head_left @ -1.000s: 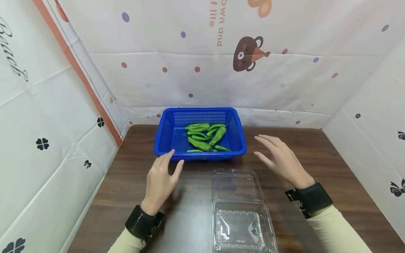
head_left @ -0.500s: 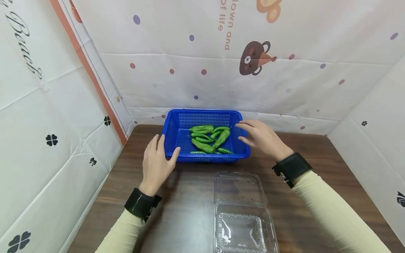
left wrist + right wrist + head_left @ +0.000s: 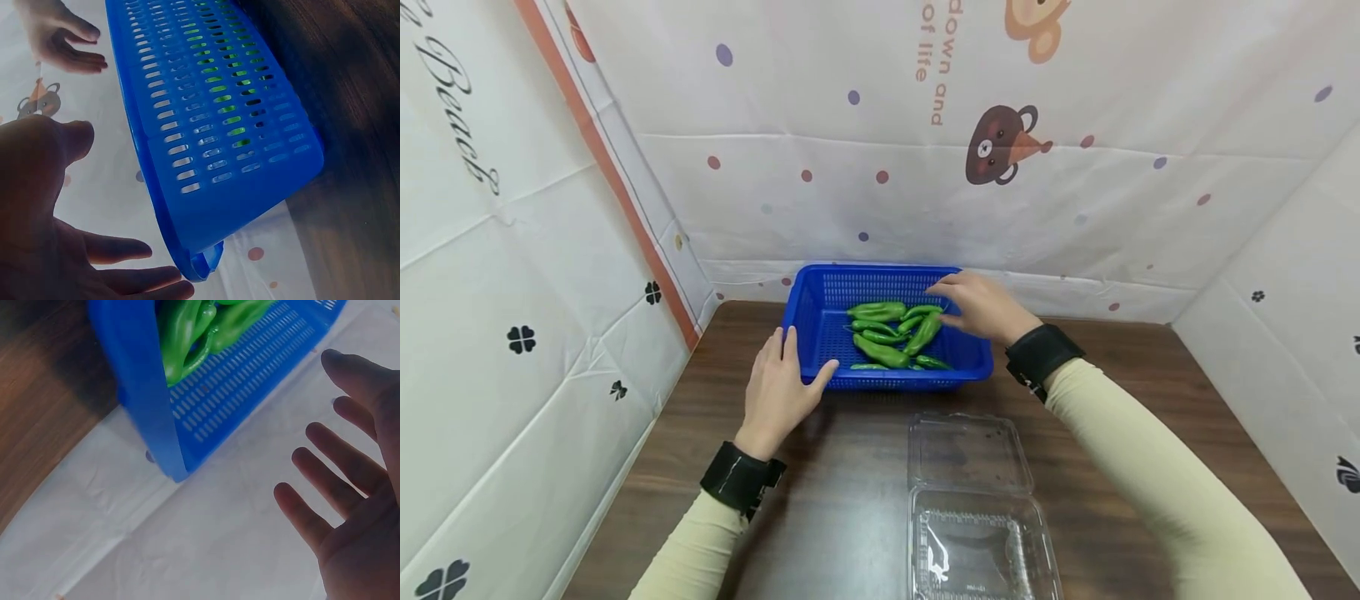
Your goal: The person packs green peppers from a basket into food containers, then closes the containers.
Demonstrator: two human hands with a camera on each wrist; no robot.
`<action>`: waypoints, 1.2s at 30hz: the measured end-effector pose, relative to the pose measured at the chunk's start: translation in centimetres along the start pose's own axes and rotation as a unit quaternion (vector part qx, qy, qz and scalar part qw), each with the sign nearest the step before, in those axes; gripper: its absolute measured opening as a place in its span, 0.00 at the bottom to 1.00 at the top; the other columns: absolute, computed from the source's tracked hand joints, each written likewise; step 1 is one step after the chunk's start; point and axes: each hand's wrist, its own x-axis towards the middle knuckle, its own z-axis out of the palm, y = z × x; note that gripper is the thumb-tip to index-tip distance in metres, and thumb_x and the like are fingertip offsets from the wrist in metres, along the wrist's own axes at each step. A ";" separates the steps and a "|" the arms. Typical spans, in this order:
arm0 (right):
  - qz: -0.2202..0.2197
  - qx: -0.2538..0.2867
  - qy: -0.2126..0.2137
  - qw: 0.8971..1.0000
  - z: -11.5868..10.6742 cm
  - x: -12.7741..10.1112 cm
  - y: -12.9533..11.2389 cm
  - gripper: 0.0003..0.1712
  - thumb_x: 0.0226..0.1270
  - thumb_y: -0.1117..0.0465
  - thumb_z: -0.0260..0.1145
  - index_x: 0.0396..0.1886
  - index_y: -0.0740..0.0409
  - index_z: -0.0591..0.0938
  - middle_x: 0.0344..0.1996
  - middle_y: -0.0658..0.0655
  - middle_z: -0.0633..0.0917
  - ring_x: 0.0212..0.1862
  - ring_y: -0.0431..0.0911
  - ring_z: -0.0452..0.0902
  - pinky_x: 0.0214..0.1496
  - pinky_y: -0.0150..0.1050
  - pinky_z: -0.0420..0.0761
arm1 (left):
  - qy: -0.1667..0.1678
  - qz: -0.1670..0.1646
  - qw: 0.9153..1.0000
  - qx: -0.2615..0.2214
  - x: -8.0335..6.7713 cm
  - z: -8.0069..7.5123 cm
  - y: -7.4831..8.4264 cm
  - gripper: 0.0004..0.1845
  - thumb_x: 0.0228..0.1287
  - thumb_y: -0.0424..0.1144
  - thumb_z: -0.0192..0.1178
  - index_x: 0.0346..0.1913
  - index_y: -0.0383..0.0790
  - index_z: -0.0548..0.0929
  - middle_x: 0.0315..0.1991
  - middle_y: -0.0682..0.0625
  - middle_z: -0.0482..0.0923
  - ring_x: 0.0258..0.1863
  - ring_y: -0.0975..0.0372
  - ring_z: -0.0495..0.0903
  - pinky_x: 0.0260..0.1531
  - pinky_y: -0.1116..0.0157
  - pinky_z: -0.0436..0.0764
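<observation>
A blue plastic basket (image 3: 895, 380) stands at the back of the table with several green peppers (image 3: 880, 357) lying inside. My right hand (image 3: 981, 308) reaches over the basket's right side, fingers spread above the peppers and holding nothing. In the right wrist view that hand (image 3: 356, 481) shows extended, separated fingers. My left hand (image 3: 778, 400) is at the basket's front left corner, thumb apart from the fingers. The left wrist view has its fingertips (image 3: 178, 275) right at the basket rim (image 3: 140, 147), with the palm empty.
A clear plastic clamshell box (image 3: 973, 454) lies open on the brown wooden table (image 3: 842, 492), in front of the basket and slightly right. Printed white sheets (image 3: 760, 200) enclose the table at the back and both sides.
My right hand has moved left and forward, from beside the basket to over its right side. My left hand has moved forward slightly to the basket's corner. The peppers stay in place.
</observation>
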 end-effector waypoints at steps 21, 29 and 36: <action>0.045 -0.015 -0.165 0.985 4.2 5.9 0.3 0.25 0.64 0.65 0.75 0.61 0.58 0.85 0.56 0.63 0.85 0.56 0.59 0.81 0.51 0.52 0.84 | -0.020 -0.005 1.000 0.007 0.0 1.0 -0.7 0.49 0.69 0.61 0.64 0.73 0.21 0.65 0.71 0.23 0.64 0.71 0.35 0.66 0.71 0.41 0.66; 0.041 -0.003 -0.194 0.980 5.1 6.4 0.7 0.25 0.63 0.65 0.77 0.61 0.60 0.85 0.56 0.64 0.85 0.57 0.59 0.81 0.56 0.54 0.83 | -0.026 -0.009 0.999 0.017 0.4 1.2 -0.6 0.48 0.69 0.61 0.64 0.74 0.23 0.64 0.72 0.24 0.63 0.72 0.36 0.65 0.72 0.42 0.65; 0.061 0.008 -0.218 0.974 5.9 6.5 0.2 0.23 0.65 0.67 0.75 0.60 0.61 0.85 0.59 0.64 0.84 0.60 0.59 0.79 0.60 0.55 0.81 | -0.029 -0.018 0.999 0.006 -0.1 1.4 -1.1 0.48 0.68 0.60 0.64 0.74 0.23 0.65 0.73 0.24 0.61 0.73 0.36 0.64 0.71 0.42 0.65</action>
